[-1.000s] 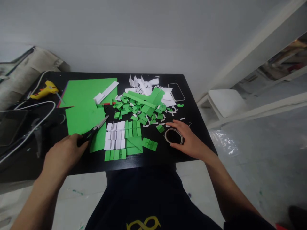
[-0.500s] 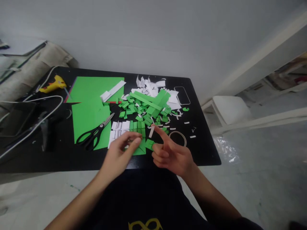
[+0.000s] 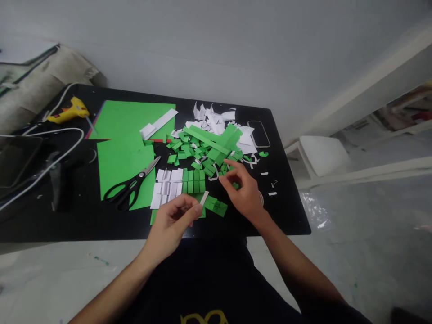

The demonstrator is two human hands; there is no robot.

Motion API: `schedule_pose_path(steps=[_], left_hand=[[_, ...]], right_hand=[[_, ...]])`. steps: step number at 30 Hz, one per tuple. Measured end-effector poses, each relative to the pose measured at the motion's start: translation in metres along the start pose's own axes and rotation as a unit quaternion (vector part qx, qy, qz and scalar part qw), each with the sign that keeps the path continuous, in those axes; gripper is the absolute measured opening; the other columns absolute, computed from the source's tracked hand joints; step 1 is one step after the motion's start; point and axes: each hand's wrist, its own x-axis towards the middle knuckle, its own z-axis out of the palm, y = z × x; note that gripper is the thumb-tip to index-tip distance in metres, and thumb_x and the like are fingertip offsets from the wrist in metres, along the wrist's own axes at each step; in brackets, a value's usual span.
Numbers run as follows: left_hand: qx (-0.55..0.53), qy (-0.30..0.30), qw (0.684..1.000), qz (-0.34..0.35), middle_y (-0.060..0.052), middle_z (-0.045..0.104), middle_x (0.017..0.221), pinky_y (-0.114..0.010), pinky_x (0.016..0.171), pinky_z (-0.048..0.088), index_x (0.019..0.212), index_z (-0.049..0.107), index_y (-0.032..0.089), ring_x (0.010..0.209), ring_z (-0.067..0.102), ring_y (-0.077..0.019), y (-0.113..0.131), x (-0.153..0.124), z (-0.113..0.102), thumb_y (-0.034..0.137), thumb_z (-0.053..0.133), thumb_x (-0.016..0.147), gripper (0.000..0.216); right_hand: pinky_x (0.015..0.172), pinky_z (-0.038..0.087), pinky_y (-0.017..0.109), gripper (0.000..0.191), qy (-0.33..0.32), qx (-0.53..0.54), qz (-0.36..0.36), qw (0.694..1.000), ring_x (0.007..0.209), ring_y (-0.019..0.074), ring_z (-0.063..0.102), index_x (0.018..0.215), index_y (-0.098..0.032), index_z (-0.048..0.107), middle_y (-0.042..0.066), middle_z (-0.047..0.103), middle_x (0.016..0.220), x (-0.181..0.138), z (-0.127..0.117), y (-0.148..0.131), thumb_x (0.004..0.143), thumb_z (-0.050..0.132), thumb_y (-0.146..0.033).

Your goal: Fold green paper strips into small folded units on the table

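Observation:
Between the thumb and fingers of my left hand [image 3: 175, 218] is a short white strip [image 3: 204, 198], its free end pointing up. My right hand [image 3: 243, 189] hovers at the near right side of the paper pile, thumb and forefinger apart, with nothing visible between them. In front of the left hand lie rows of folded white paper pieces [image 3: 166, 188] and folded green pieces [image 3: 193, 181], side by side on a green sheet partly covered by that hand. A separate folded green piece [image 3: 216, 205] rests between my hands.
Black-handled scissors [image 3: 130, 186] lie on a green sheet [image 3: 111, 157] at left. Farther left are a yellow glue gun [image 3: 72, 110] and a white cable [image 3: 72, 144]. Green scraps [image 3: 184, 146] and white scraps [image 3: 214, 119] are heaped behind the hands, near a clear phone case [image 3: 259, 134].
The white strip has gone from my right forefinger's tip to my left hand's pinch. My right hand has moved up toward the pile, its thumb and forefinger now apart.

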Motion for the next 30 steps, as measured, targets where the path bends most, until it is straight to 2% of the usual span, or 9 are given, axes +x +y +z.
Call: schedule_pose_path(steps=[2,4,8,14,18,20,23,26,30], left_hand=[[-0.014,0.018,1.0,0.006,0.0,0.067,0.071,-0.021,0.058,0.049,0.081,0.073,0.019,0.061,0.059,-0.0109,-0.003,-0.002,-0.002,0.042,0.078,0.093,0.026],[-0.026,0.038,0.999,0.019,0.0,0.067,0.074,-0.021,0.059,0.05,0.083,0.074,0.019,0.063,0.06,-0.0112,-0.006,-0.004,-0.005,0.041,0.077,0.094,0.025],[-0.041,0.06,0.997,0.034,-0.001,0.067,0.075,-0.023,0.064,0.051,0.087,0.073,0.019,0.067,0.06,-0.0124,-0.011,-0.009,-0.013,0.041,0.074,0.099,0.024],[-0.052,0.06,0.996,0.026,0.0,0.067,0.076,-0.024,0.066,0.05,0.088,0.071,0.02,0.069,0.06,-0.0128,-0.017,-0.011,-0.017,0.042,0.073,0.1,0.024],[-0.043,0.066,0.996,0.033,0.0,0.067,0.077,-0.025,0.066,0.049,0.088,0.071,0.02,0.068,0.059,-0.0135,-0.014,-0.007,-0.016,0.041,0.073,0.099,0.023],[-0.02,0.069,0.996,0.045,0.0,0.065,0.076,-0.026,0.065,0.047,0.088,0.071,0.021,0.067,0.057,-0.0135,-0.008,-0.004,-0.017,0.039,0.072,0.099,0.021],[0.047,0.055,0.993,0.09,-0.001,0.064,0.082,-0.027,0.071,0.046,0.085,0.07,0.021,0.076,0.059,-0.0153,0.004,0.002,-0.021,0.035,0.07,0.099,0.02],[0.118,0.024,0.983,0.139,-0.005,0.068,0.102,-0.031,0.085,0.049,0.085,0.069,0.022,0.098,0.064,-0.0202,0.017,0.009,-0.023,0.032,0.067,0.1,0.019],[0.177,0.024,0.971,0.161,-0.006,0.07,0.111,-0.036,0.095,0.049,0.085,0.069,0.023,0.11,0.065,-0.0236,0.027,0.013,-0.013,0.031,0.067,0.1,0.017]], right_hand=[[0.098,0.058,0.046,0.032,-0.04,-0.149,-0.064,0.986,0.104,0.0277,0.071,0.129,-0.022,0.07,0.011,0.075,0.113,0.015,0.011,0.01,0.096,0.07,-0.022],[0.109,0.054,0.052,0.031,-0.076,-0.178,-0.076,0.978,0.119,0.0337,0.069,0.122,-0.02,0.073,0.015,0.076,0.122,0.026,0.023,0.018,0.091,0.073,-0.015],[0.112,0.051,0.058,0.041,-0.106,-0.204,-0.073,0.971,0.121,0.0377,0.068,0.13,-0.015,0.071,0.02,0.076,0.126,0.036,0.041,0.025,0.089,0.066,-0.009],[0.108,0.054,0.059,0.043,-0.089,-0.192,-0.042,0.976,0.116,0.0379,0.072,0.125,-0.014,0.074,0.02,0.079,0.118,0.041,0.04,0.027,0.088,0.055,-0.001],[0.107,0.058,0.055,0.039,-0.036,-0.137,-0.011,0.99,0.116,0.0334,0.075,0.126,-0.013,0.074,0.02,0.08,0.121,0.041,0.03,0.021,0.095,0.05,-0.005],[0.1,0.063,0.048,0.033,-0.021,-0.095,0.007,0.995,0.113,0.0297,0.078,0.126,-0.016,0.073,0.016,0.081,0.12,0.036,0.022,0.014,0.098,0.057,-0.014],[0.08,0.069,0.038,0.024,-0.062,-0.019,0.038,0.997,0.089,0.024,0.082,0.115,-0.018,0.078,0.008,0.084,0.099,0.025,0.01,-0.002,0.095,0.07,-0.028],[0.082,0.069,0.038,0.024,-0.096,0.15,0.134,0.975,0.085,0.0218,0.081,0.106,-0.02,0.081,0.004,0.082,0.093,0.012,0.003,-0.019,0.084,0.083,-0.031],[0.086,0.067,0.04,0.022,-0.097,0.222,0.171,0.955,0.081,0.0201,0.078,0.096,-0.022,0.081,0.002,0.08,0.088,-0.001,0.005,-0.033,0.078,0.089,-0.03]])
